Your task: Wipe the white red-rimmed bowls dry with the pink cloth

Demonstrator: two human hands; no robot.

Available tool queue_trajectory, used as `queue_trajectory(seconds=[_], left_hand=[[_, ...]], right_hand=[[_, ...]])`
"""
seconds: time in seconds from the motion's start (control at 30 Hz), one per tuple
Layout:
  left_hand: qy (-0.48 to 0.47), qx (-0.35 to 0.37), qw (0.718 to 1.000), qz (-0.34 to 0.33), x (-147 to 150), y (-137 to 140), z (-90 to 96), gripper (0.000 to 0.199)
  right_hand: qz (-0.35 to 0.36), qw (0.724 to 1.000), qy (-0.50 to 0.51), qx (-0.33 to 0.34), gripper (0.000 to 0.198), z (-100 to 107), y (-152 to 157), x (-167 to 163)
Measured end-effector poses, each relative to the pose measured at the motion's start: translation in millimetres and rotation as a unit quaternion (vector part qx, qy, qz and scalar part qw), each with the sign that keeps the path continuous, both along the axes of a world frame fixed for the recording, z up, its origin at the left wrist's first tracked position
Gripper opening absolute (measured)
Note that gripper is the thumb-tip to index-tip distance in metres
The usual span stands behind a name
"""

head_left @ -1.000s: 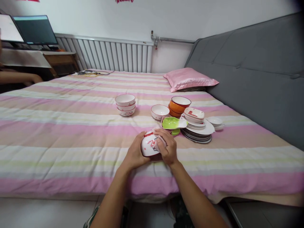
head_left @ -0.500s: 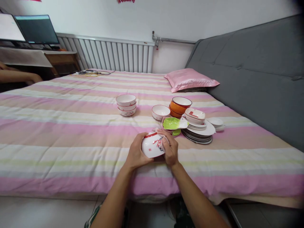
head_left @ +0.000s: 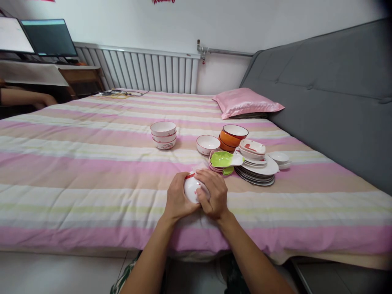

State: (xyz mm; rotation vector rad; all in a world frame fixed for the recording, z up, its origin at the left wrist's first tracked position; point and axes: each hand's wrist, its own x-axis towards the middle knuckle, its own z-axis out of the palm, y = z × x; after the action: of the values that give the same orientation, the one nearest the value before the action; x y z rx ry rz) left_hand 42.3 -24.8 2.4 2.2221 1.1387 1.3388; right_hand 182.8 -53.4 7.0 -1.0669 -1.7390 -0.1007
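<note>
Since the earlier frame, the right hand (head_left: 216, 192) has slid across the white bowl (head_left: 190, 190) and the bowl has turned, so the red-and-black drawing that showed half a second ago is mostly covered. Both hands are closed on this bowl near the bed's front edge: the left hand (head_left: 177, 198) cups its side, thumb beneath, while the right lies curled over it. The bowl's inside faces away, and something pale and thin (head_left: 198, 167) shows beyond the right fingers, too faint to identify.

From the held bowl, a stack of three white bowls (head_left: 163, 136) sits at 11 o'clock, and a red-rimmed bowl (head_left: 208, 144) between 12 and 1. Orange bowls (head_left: 230, 141) stand past a green leaf-shaped dish (head_left: 223, 159), both between 1 and 2; the dish's pale end reaches the plates (head_left: 260, 174) at 2 o'clock and blocks part of them. Oblong dishes (head_left: 252, 148) top that pile, partly overlapping the lower orange bowl. Small white dishes (head_left: 281, 158) are half hidden behind it. Farther off at 1 o'clock lies a pink pillow (head_left: 246, 101).

At 10 o'clock, another person's limb (head_left: 26, 98) is cut off by the frame. Red lettering (head_left: 163, 1) at 12 is cropped, its word not fully legible; the monitor (head_left: 49, 38) text is unreadable.
</note>
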Motion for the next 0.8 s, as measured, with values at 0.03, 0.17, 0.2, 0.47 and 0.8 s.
queue_trajectory(seconds=[0.03, 0.17, 0.2, 0.47, 0.8], left_hand=[[0.001, 0.000, 1.000, 0.002, 0.4, -0.2, 0.0, 0.056], [0.003, 0.000, 1.000, 0.008, 0.9, -0.7, -0.7, 0.057], [0.003, -0.001, 1.000, 0.009, 1.0, -0.8, -0.8, 0.058], [0.003, -0.010, 1.000, 0.009, 0.4, 0.1, -2.2, 0.060], [0.012, -0.019, 1.000, 0.002, -1.2, -1.6, -2.4, 0.063]], right_hand=[[-0.001, 1.000, -0.003, 0.001, 0.033, -0.2, 0.3, -0.2], [-0.002, 1.000, 0.008, 0.005, 0.032, -0.7, 1.2, 0.1], [-0.004, 1.000, 0.013, 0.004, 0.031, -0.6, 1.3, 0.5], [0.026, 0.999, 0.029, -0.016, 0.034, 1.7, 1.1, 5.3], [0.059, 0.994, 0.083, -0.047, 0.027, 4.8, 3.8, 8.8]])
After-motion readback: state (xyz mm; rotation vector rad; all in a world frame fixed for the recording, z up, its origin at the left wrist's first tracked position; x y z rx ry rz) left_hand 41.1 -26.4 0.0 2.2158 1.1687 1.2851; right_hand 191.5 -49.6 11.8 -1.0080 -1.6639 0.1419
